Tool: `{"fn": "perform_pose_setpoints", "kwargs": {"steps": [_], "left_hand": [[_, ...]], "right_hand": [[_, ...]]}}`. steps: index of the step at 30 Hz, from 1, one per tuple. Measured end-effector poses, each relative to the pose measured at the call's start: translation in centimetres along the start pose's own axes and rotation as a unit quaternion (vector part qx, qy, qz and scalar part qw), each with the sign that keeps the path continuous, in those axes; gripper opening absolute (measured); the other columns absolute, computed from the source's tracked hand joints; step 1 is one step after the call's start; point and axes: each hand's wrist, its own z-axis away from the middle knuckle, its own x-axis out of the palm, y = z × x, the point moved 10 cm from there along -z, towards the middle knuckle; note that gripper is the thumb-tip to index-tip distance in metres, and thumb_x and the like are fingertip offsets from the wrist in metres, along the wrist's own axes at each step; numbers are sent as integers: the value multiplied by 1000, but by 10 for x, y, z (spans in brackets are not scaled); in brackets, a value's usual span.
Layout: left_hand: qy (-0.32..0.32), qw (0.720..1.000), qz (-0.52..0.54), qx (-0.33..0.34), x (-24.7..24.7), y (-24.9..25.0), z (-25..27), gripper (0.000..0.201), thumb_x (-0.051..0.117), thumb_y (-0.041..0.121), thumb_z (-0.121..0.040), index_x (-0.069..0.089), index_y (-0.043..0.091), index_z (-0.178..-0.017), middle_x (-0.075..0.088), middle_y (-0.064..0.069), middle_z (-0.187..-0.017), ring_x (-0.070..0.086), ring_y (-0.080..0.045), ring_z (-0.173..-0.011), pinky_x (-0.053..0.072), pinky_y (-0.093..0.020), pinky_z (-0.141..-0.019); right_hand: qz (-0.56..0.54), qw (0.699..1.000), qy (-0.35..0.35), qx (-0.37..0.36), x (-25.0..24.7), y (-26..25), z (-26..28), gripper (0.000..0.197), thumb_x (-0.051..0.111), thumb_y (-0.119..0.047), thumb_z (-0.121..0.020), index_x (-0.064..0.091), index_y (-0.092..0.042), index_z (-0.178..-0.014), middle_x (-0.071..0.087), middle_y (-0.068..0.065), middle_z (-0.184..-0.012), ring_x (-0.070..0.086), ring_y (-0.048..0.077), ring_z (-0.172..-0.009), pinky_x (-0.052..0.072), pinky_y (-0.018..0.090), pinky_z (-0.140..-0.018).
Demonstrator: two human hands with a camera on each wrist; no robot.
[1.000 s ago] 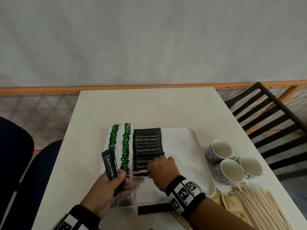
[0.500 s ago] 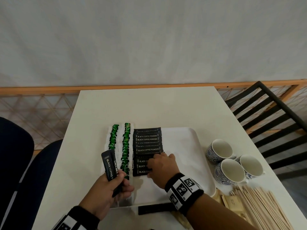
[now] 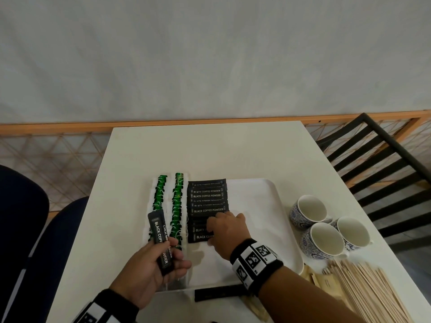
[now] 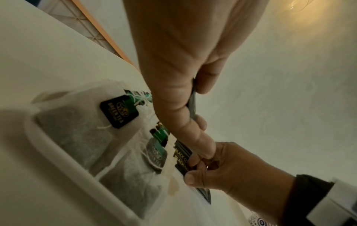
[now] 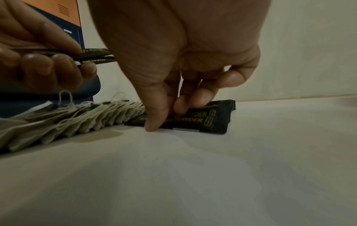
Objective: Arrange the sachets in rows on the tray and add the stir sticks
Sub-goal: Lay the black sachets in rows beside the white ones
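A white tray (image 3: 256, 206) carries two rows of green tea bags (image 3: 178, 197) and one row of black coffee sachets (image 3: 207, 195). My right hand (image 3: 224, 229) is at the near end of the black row. Its thumb (image 5: 154, 122) touches the tray in front of the nearest sachet (image 5: 193, 120) and its fingers curl onto the top. My left hand (image 3: 172, 250) grips a few black sachets (image 3: 158, 229) upright over the tea bags' near end. Wooden stir sticks (image 3: 373, 292) lie in a heap on the table at the near right.
Three blue-patterned cups (image 3: 326, 238) stand right of the tray. Brown sachets (image 3: 324, 282) lie beside the sticks, and one loose black sachet (image 3: 217, 293) lies on the table in front of the tray. A black chair (image 3: 384, 164) stands right, dark blue seats (image 3: 23, 229) left.
My right hand slid the nearest black sachet away from me, up against the row, and moved a little further along the row. The left hand has barely moved.
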Motion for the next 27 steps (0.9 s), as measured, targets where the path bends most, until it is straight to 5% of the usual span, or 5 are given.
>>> {"fn": "perform_pose_setpoints", "kwargs": {"steps": [9,15,19,23,27], "left_hand": [[-13,997,-66,23,14,2,5,14,47,8,-97,52,1,-109,68,-22,-87,71,-34,-85,57,-38,-67],[-40,990,-136,-18,34,-11,9,21,40,21,-103,49,28,-121,70,-25,-95,70,-37,-93,57,-46,-79],[-42,987,-153,-37,30,-16,8,24,39,22,-103,53,8,-116,71,-26,-93,70,-39,-89,53,-46,-81],[5,993,-120,-20,18,-14,4,27,39,19,-103,60,4,-110,70,-28,-89,69,-41,-80,53,-41,-71],[52,994,-88,30,-1,-1,0,29,36,16,-103,58,0,-109,69,-29,-84,66,-36,-73,52,-36,-63]], "right_hand": [[-292,955,11,-44,-20,-19,9,26,57,-39,-94,70,-16,-95,68,-1,-89,55,7,-76,39,21,-70],[-403,913,-43,-40,-14,-35,13,19,67,-32,-90,72,-17,-99,65,-10,-88,60,3,-82,51,22,-82],[-457,886,-76,-22,-10,-33,16,11,69,-25,-88,65,-28,-78,67,-7,-80,60,5,-74,52,25,-78],[-375,926,-29,11,-17,-14,16,24,66,-23,-87,53,-29,-68,56,-13,-69,51,1,-62,42,10,-60],[-157,987,22,-17,-24,-7,19,7,53,-21,-85,50,-17,-80,59,1,-78,53,22,-70,40,27,-61]]}}
